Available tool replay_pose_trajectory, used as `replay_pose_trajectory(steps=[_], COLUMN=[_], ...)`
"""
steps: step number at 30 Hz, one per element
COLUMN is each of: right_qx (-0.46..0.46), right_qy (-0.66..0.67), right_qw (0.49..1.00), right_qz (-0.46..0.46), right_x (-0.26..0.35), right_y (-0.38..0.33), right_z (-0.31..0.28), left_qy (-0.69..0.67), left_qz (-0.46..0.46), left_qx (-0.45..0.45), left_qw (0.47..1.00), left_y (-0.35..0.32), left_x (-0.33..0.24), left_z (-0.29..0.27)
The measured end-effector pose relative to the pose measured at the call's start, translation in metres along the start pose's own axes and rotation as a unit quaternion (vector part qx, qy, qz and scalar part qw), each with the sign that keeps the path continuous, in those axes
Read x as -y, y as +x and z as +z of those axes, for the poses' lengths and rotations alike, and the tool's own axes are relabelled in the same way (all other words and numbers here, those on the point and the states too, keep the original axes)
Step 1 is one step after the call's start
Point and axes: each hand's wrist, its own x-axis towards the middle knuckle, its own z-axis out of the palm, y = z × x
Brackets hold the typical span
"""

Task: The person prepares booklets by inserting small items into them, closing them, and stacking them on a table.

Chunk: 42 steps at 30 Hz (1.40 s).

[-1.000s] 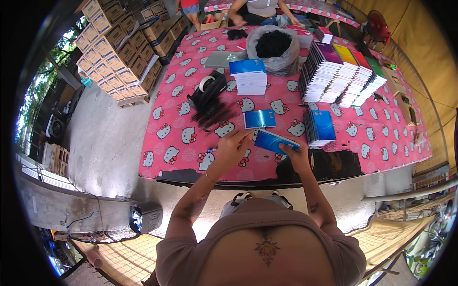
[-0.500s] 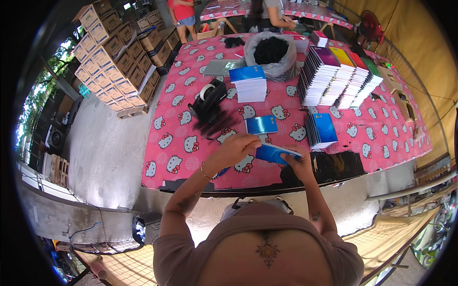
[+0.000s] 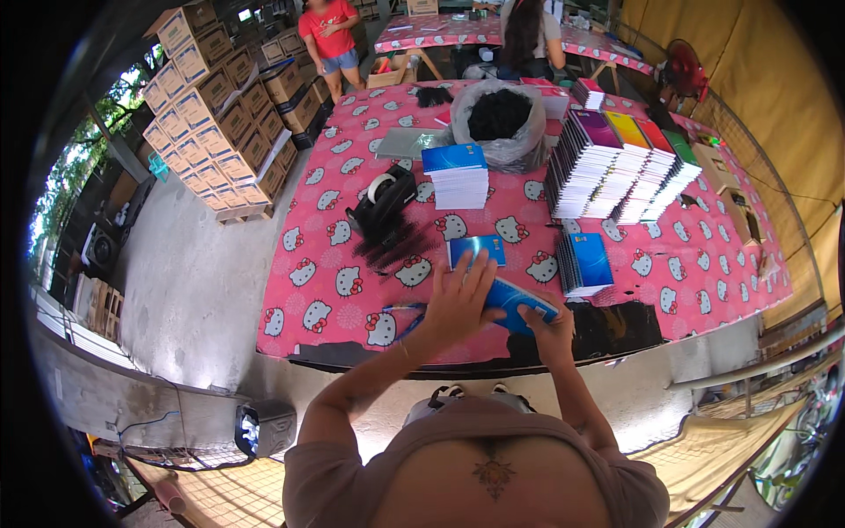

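Note:
My right hand [image 3: 551, 336] grips a blue-covered notebook [image 3: 514, 295] by its right end, thumb on top of the cover. My left hand [image 3: 463, 297] lies over the notebook's left end with its fingers stretched out and spread, hiding that part. Just beyond the left fingertips, a second blue notebook [image 3: 489, 251] rests flat on the pink patterned tablecloth [image 3: 339, 299]. To the right stands a small stack of blue notebooks [image 3: 589, 262] with black coils along its left side. Loose black binding coils [image 3: 393, 244] lie left of my left hand.
A black tape dispenser [image 3: 383, 201], a blue-topped paper stack [image 3: 455, 180] and a plastic bag of black coils [image 3: 499, 123] stand farther back. Tall notebook stacks [image 3: 616, 167] rise at the right. Cartons [image 3: 207, 132] are piled left; two people [image 3: 331, 40] are beyond the table.
My left hand has gone from a pinch at the notebook's left end to spread fingers over it. My right hand keeps its hold. The view has shifted slightly, and a background person now stands more fully in view.

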Motion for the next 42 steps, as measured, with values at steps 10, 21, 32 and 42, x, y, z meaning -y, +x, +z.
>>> replay_pose_trajectory(steps=[10, 21, 32, 42], right_qx=[0.026, 0.026, 0.081, 0.085], right_qy=[-0.1, 0.041, 0.015, -0.025], right_qw=[0.994, 0.999, 0.993, 0.995], right_qz=[-0.03, 0.02, 0.083, 0.046], right_x=[0.004, 0.008, 0.016, 0.008], right_y=[0.019, 0.032, 0.034, 0.044], right_z=[-0.027, -0.045, -0.04, -0.042], left_qy=[-0.011, -0.02, 0.103, 0.009], left_qz=[-0.04, -0.043, -0.08, -0.047], left_qx=[0.049, 0.052, 0.013, 0.058], left_qw=[0.998, 0.998, 0.991, 0.997], left_y=[0.0, 0.026, 0.085, 0.062], left_x=[-0.032, -0.054, -0.036, -0.05], left_z=[0.009, 0.022, -0.004, 0.011])
